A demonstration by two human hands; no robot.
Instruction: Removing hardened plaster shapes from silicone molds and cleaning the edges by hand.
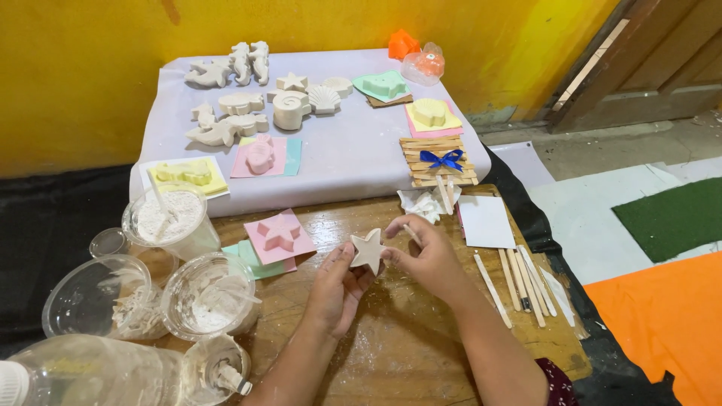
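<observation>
The left hand (336, 286) pinched the lower edge of a small white plaster star (368, 250) between thumb and fingers, and the right hand (426, 253) closed on the star's right arm while also keeping a thin wooden stick (411, 234) tucked between its fingers. The star was held just above the wooden table (391, 346), near its middle.

At the far left stood a clear plastic bottle (90, 372) and several clear cups (207, 293) crusted with white mix; one cup of white powder (167, 218) sat behind them. A pink star on pink paper (280, 234) lay just left of the hands. Behind, a white board (353, 150) carried more cast shapes, shells and sea creatures among them. To the right lay a white card (486, 221) and a row of flat craft sticks (526, 282).

The star looked rigid, light and chalky, probably brittle at its pointed arms, and dusty rather than slick. It would likely be safest gripped across the thicker centre or by two opposite edges, not by a single tip, with gentle pressure.
</observation>
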